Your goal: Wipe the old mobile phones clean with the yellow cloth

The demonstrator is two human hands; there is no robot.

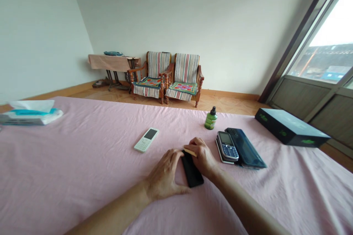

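Note:
A black smartphone [193,174] lies on the pink-covered surface between my two hands. My left hand [164,178] spans its left side, fingertips at the upper edge and thumb by the bottom corner, holding it in place. In my right hand [203,158] is a flat beige piece [190,151], gripped by curled fingers and resting over the phone's top end. Whether it is a cloth or a pad I cannot tell. Beyond my left hand lies a white keypad phone [147,140]. Right of my right hand, a dark keypad phone [227,147] sits on a white-edged item.
A dark blue glossy case or phone [246,150] lies beside the keypad phone. Behind stands a green bottle [211,118] with a black cap. A black box [289,126] is at the right, a tissue pack [33,115] at the left. Two wooden chairs [182,69] stand by the wall.

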